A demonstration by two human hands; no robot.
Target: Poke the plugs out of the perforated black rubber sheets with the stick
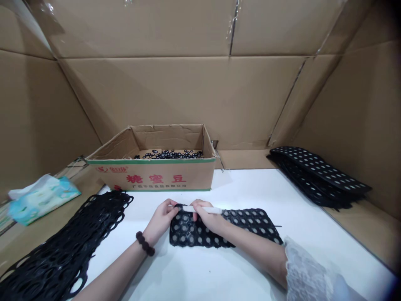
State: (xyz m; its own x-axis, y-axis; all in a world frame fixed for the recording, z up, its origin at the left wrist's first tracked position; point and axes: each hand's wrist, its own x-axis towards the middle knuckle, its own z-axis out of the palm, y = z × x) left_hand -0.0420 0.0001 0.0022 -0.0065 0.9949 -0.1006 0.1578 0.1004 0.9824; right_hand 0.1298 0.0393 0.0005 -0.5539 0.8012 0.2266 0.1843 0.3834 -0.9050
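A black rubbery sheet (191, 238) with rows of pale round spots lies flat on the white tabletop. My left hand (163, 216) pinches the sheet's far left corner between thumb and fingers. Wrapped around a white pen-shaped tool (214, 210), my right hand (207, 216) rests over the sheet's upper part. The tool's tip points left toward the left fingertips. Part of the sheet is hidden beneath the right hand and forearm.
Behind the hands stands an open cardboard box (153, 173) holding many small black rings (175, 154). Black perforated offcuts (62, 246) lie at left, beside a tissue pack (45, 200). Stacked spotted black sheets (316, 167) sit at right. Cardboard walls (175, 92) enclose the table.
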